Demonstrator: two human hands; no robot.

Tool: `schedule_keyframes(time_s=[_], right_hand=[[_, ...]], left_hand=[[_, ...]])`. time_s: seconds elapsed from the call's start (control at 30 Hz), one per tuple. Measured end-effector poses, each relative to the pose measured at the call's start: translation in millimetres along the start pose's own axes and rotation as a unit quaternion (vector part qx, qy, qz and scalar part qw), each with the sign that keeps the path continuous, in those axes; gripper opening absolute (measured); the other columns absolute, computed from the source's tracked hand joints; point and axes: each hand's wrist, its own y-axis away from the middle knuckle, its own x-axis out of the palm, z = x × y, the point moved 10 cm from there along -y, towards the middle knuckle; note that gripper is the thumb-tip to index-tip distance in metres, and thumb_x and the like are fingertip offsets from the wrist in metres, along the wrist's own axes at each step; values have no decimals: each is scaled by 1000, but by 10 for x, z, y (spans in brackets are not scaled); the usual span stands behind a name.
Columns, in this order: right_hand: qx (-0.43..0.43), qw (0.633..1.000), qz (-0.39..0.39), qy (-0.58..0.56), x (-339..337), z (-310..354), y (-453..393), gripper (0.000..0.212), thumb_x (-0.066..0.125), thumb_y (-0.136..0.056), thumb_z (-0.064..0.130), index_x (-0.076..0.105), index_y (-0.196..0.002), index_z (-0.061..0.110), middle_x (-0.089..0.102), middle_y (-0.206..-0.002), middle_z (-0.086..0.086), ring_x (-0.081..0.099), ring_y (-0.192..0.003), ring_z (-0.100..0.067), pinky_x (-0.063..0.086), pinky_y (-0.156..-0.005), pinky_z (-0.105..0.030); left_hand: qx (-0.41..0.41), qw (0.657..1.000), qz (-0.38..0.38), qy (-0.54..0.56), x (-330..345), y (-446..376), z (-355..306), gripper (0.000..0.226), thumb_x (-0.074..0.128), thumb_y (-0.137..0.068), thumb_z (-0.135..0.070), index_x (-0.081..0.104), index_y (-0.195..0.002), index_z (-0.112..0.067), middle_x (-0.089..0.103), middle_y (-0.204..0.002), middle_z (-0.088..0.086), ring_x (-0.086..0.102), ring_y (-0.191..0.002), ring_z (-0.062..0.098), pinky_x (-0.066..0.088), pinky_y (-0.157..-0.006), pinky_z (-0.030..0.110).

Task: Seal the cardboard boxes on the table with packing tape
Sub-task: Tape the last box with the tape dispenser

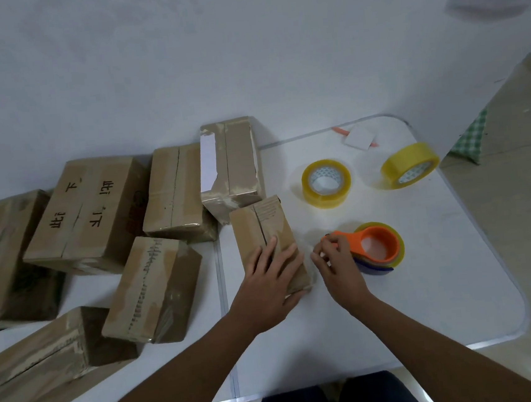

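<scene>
Cardboard boxes point(90, 211) crowd the left half of the white tabletop point(427, 282), and one small box point(265, 233) sits out front at the centre, its seam running away from the camera. Left hand point(267, 285) lies flat on that small box, fingers straight and spread; right hand point(338, 258) is just beside it, its grip pinched on the orange tape dispenser point(375, 245) at the handle end. Two yellow tape rolls point(326, 183) rest farther back, well apart from both hands.
</scene>
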Motion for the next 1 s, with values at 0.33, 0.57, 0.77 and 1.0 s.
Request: schedule_keyframes(time_s=[0.33,0.57,0.77,1.0], right_hand=[[81,996,17,-26,441,-248,-37,15,44,-103,25,52,-106,13,51,-109,-6,56,-92,-17,51,-81,-42],[126,990,57,-12,418,-326,26,36,42,-101,4,51,-135,13,55,-132,-4,56,-117,-20,49,-93,-30],[54,980,192,-23,294,-64,278,70,69,-90,21,34,-149,34,50,-139,22,48,-123,5,43,-95,-10],[-19,956,250,150,302,110,61,84,73,-85,34,24,-153,34,62,-131,5,57,-117,-6,52,-93,-35]], left_hand=[[-3,1000,7,-14,32,0,-7,64,40,-100,-58,36,-152,-21,35,-157,3,21,-150,35,22,-118,55],[-3,1000,3,-6,26,7,1,63,41,-99,-59,38,-151,-22,34,-158,2,20,-150,34,23,-119,54],[3,1000,-11,-4,23,13,2,65,46,-97,-56,40,-151,-19,36,-157,4,21,-150,35,24,-117,56],[13,1000,-7,-16,52,12,11,70,54,-93,-56,39,-150,-18,35,-158,5,23,-149,37,28,-116,57]])
